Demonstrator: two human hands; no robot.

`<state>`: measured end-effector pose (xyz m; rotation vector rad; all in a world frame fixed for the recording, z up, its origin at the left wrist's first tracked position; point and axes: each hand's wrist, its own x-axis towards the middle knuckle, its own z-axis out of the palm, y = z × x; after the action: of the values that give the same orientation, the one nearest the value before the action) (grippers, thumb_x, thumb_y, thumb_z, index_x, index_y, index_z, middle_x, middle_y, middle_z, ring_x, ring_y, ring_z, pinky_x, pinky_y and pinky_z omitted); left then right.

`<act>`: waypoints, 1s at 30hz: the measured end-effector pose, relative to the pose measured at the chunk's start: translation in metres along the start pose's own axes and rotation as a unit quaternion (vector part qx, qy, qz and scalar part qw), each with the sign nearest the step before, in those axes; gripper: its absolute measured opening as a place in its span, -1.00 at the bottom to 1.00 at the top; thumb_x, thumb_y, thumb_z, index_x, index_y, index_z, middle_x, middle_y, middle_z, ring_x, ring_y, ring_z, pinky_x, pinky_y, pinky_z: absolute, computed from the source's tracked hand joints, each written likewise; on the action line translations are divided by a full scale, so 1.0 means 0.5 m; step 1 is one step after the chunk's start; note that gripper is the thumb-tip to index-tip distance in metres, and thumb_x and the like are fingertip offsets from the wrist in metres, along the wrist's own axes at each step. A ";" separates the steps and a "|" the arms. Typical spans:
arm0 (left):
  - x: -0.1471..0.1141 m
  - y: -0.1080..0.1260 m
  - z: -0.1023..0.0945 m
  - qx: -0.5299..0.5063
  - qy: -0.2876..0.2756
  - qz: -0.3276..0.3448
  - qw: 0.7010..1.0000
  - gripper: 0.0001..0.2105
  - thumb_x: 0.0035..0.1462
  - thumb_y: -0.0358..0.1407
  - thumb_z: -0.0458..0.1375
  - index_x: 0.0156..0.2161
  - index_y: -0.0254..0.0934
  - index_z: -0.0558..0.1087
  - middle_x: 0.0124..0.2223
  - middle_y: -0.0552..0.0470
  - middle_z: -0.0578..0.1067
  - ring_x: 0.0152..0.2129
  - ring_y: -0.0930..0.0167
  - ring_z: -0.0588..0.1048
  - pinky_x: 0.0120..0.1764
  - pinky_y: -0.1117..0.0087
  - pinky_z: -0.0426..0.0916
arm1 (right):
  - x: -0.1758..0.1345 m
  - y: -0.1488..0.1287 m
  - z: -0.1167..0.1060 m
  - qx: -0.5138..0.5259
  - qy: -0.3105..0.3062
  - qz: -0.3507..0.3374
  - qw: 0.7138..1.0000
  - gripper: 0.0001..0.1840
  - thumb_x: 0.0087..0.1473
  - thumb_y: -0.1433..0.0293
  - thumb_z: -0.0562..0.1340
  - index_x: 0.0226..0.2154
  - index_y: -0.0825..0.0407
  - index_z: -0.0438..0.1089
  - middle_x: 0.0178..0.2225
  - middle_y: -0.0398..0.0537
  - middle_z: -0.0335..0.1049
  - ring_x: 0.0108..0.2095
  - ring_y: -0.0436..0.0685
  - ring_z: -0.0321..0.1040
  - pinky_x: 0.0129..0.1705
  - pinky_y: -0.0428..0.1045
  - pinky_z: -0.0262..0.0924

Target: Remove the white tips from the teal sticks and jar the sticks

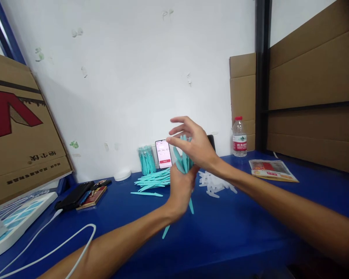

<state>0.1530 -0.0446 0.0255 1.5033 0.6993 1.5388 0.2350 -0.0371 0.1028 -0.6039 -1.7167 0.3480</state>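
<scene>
My left hand point(182, 190) is wrapped round an upright bundle of slim turquoise plastic eyebrow razors point(184, 159). Just above, my right hand point(192, 140) has its fingers spread and curved over the bundle's top; whether it touches the razors I cannot tell. Behind the left hand, a loose pile of the same razors point(152, 179) lies on the blue table point(221, 228). One tip sticks out below the hand and another shows beside the left forearm. Right of the bundle lies a heap of small whitish translucent plastic pieces point(215, 183).
A clear tub point(147, 159) of turquoise razors and a phone point(163, 154) showing a timer stand by the wall. A water bottle point(239, 137) and flat packet point(273, 170) are at right. A black pouch point(75, 195), power strip point(23, 221) and white cable point(72, 244) occupy the left.
</scene>
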 end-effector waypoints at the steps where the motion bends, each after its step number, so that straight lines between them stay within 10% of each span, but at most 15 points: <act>1: -0.005 -0.011 0.007 -0.004 -0.006 -0.010 1.000 -0.67 0.02 -0.14 0.24 -0.52 -0.25 0.19 -0.72 0.27 0.12 -0.80 0.60 0.09 -0.72 0.55 0.04 | 0.005 0.004 -0.003 -0.021 -0.026 0.001 0.999 -0.62 0.05 0.28 0.24 -0.06 0.04 0.39 -0.26 0.00 0.47 -0.24 0.14 0.39 -0.18 0.07 0.25; 5: -0.029 -0.047 0.007 0.007 -0.009 -0.047 0.999 -0.72 0.03 -0.19 0.22 -0.53 -0.28 0.25 -0.68 0.19 0.24 -0.78 0.55 0.23 -0.66 0.50 0.16 | 0.002 0.021 -0.007 -0.121 -0.183 0.024 0.975 -0.62 0.16 0.26 0.12 -0.55 0.10 0.45 -0.58 -0.04 0.40 -0.51 0.03 0.30 -0.42 -0.03 0.11; 9: -0.038 -0.059 0.001 0.012 -0.002 -0.095 0.995 -0.81 -0.04 -0.31 0.23 -0.51 -0.29 0.29 -0.67 0.19 0.25 -0.76 0.56 0.21 -0.65 0.50 0.16 | -0.014 0.030 -0.008 -0.139 -0.260 0.039 0.955 -0.51 0.23 0.26 0.02 -0.57 0.10 0.46 -0.60 -0.05 0.38 -0.57 -0.03 0.23 -0.45 -0.05 0.03; 18: -0.056 -0.054 0.005 0.063 -0.019 -0.095 0.993 -0.80 -0.07 -0.35 0.20 -0.59 -0.31 0.28 -0.66 0.12 0.31 -0.71 0.55 0.26 -0.59 0.52 0.16 | -0.053 0.029 -0.022 -0.225 -0.238 -0.023 0.945 -0.76 0.06 0.45 0.11 -0.42 0.10 0.51 -0.51 -0.01 0.42 -0.52 0.00 0.21 -0.48 -0.05 -0.02; 24: -0.047 -0.044 0.010 0.018 -0.015 -0.116 0.993 -0.72 0.05 -0.09 0.17 -0.47 -0.25 0.29 -0.74 0.26 0.16 -0.82 0.55 0.16 -0.64 0.49 0.18 | -0.047 0.020 -0.038 -0.212 -0.170 0.015 0.962 -0.60 0.17 0.16 0.09 -0.18 0.07 0.50 -0.31 0.10 0.49 -0.32 0.14 0.36 -0.37 -0.02 0.12; 30: -0.014 -0.033 -0.005 0.108 0.028 -0.013 0.994 -0.80 -0.05 -0.20 0.25 -0.42 -0.29 0.38 -0.67 0.19 0.27 -0.68 0.50 0.25 -0.57 0.49 0.17 | -0.046 0.008 -0.036 -0.315 -0.144 -0.045 0.937 -0.58 0.07 0.21 0.18 -0.07 0.08 0.43 -0.29 0.09 0.47 -0.33 0.15 0.33 -0.38 -0.02 0.07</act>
<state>0.1532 -0.0424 0.0075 1.6060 0.9401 1.5287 0.2564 -0.0485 0.0862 -0.9661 -2.1439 -0.2105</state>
